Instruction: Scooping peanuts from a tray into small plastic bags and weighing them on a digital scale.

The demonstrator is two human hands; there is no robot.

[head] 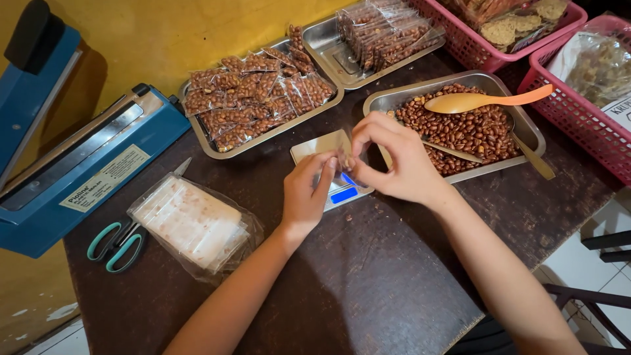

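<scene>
Left hand [306, 195]: fingers pinched on small clear bag [342, 158]
Right hand [393, 161]: fingertips pinching same bag's other edge
Bag: between both hands, above pocket scale [330, 172]
Peanut tray [464, 128]: just beyond right hand

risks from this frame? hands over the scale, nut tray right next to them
1. Both the left hand and right hand pinch a small clear bag above the pocket scale; a slip could drop nuts onto it.
2. The orange spoon lies loose on the peanut tray, near the right wrist; a bump may scatter nuts.
3. The scissors sit near the table edge.
</scene>
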